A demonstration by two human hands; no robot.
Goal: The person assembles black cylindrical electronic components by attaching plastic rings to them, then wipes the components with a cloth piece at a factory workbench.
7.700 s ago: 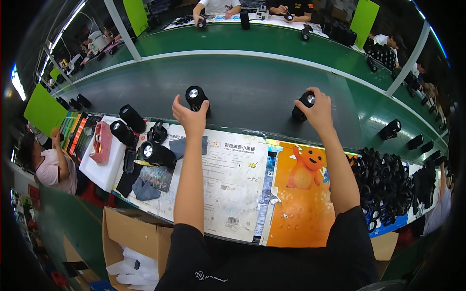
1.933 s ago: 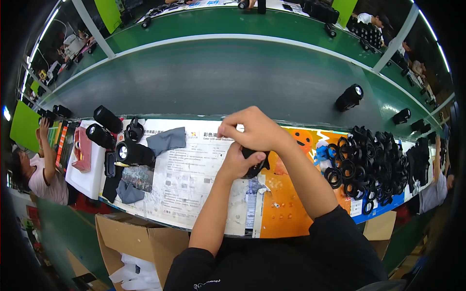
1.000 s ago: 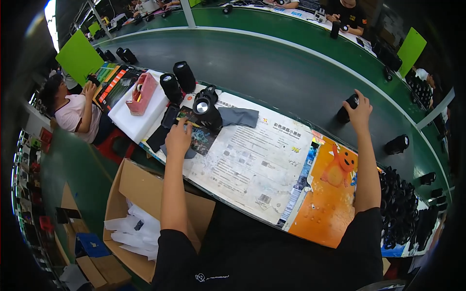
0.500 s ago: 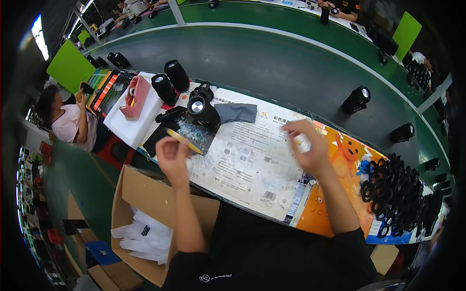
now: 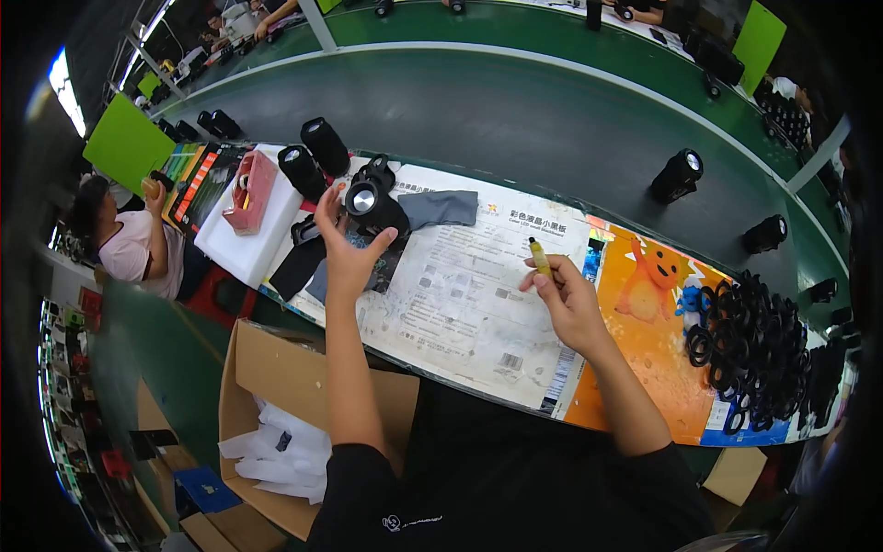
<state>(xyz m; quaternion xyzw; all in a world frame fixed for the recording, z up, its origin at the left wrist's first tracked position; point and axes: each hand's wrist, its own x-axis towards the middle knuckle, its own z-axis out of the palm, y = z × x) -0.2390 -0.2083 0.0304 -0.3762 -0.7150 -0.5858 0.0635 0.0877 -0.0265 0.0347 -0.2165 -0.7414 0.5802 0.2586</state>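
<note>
My left hand (image 5: 346, 247) reaches up with thumb and fingers spread around the near side of a black cylindrical speaker (image 5: 379, 213) with a round silver end; whether the fingertips touch it I cannot tell. In my right hand (image 5: 572, 308), thumb and fingers pinch a yellow pen-like tool (image 5: 541, 259), its dark tip pointing up and away. Behind the near speaker lies a black ring-shaped part (image 5: 375, 171), and a grey cloth (image 5: 443, 209) is spread to its right. Two more black speakers (image 5: 324, 145) stand at the bench's far edge.
A pink tape dispenser (image 5: 246, 195) rests on white foam (image 5: 213, 232) at left. Black rings (image 5: 750, 350) are heaped at right. An open carton (image 5: 276, 368) stands below the bench. Beyond runs a grey conveyor (image 5: 515, 110) carrying speakers; a co-worker (image 5: 138, 239) sits at left.
The yellow tool has passed from my left hand to my right. My left hand has moved up to the near speaker and spread its fingers; the right hand has closed.
</note>
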